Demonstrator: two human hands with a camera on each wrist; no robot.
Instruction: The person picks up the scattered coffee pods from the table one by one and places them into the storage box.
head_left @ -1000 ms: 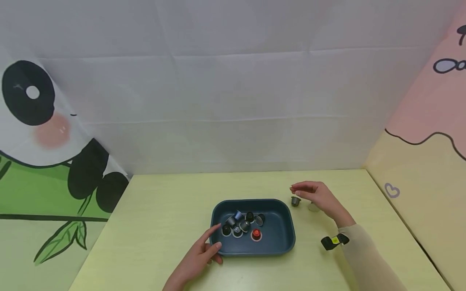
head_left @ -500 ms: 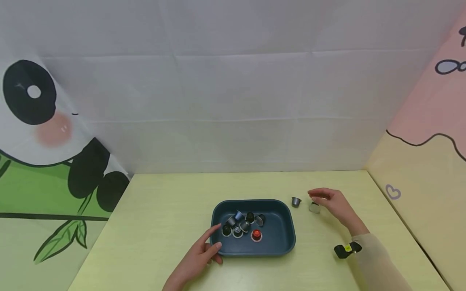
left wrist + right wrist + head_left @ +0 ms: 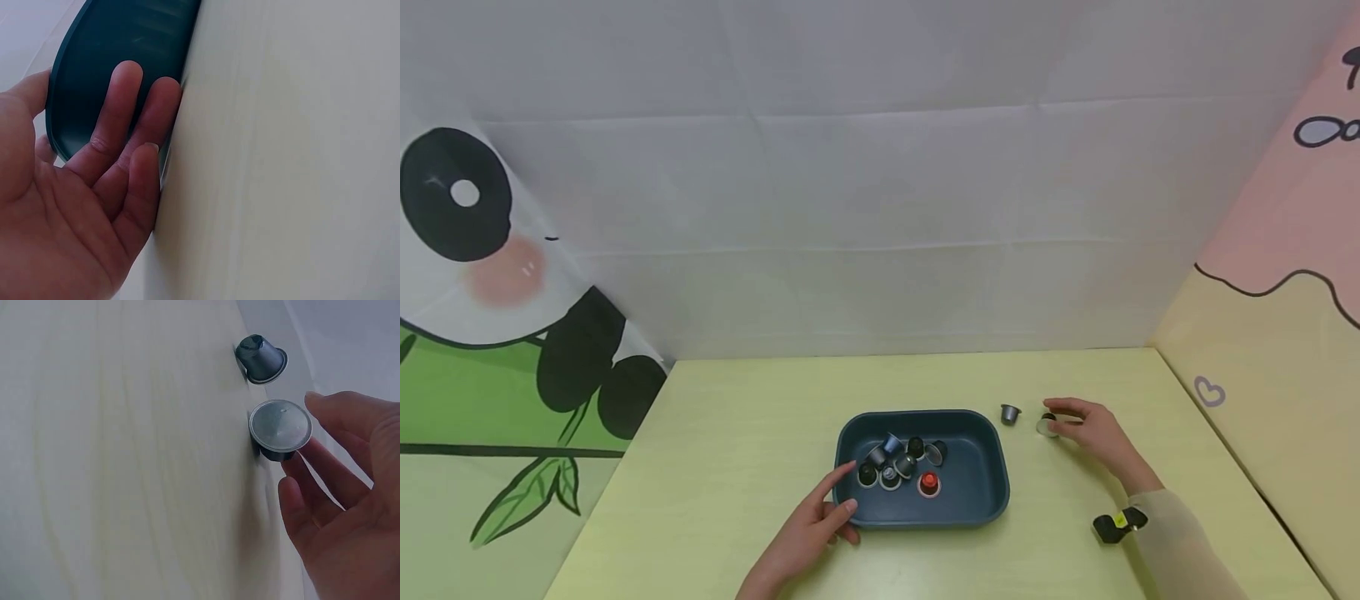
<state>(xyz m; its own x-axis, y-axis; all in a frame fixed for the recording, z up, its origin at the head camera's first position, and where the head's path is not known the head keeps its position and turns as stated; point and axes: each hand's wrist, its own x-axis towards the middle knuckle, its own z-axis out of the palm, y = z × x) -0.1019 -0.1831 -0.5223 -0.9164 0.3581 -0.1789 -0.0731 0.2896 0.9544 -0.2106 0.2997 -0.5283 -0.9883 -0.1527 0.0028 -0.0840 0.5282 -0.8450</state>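
Observation:
A dark blue tray (image 3: 977, 500) holds several coffee capsules, among them a red one (image 3: 928, 483). At its near left corner, my left hand (image 3: 808, 529) rests with index finger and thumb on the rim; the other fingers lie loosely by the outer wall in the left wrist view. My right hand (image 3: 1093, 429) is around a coffee capsule (image 3: 280, 427) lying on its side, pale lid showing. In the right wrist view its thumb stands apart from the lid, and its fingers are behind and beside the capsule. Any contact there is hard to tell.
A second, grey coffee capsule (image 3: 1010, 414) lies on the table (image 3: 700, 500) between the tray and my right hand. A white cloth backdrop (image 3: 880, 208) rises behind the table, and a printed panel (image 3: 1262, 375) borders its right side.
My right hand has moved right and nearer, from above the grey capsule to the pale-lidded one, and has lowered around it. My left hand and the tray stay put.

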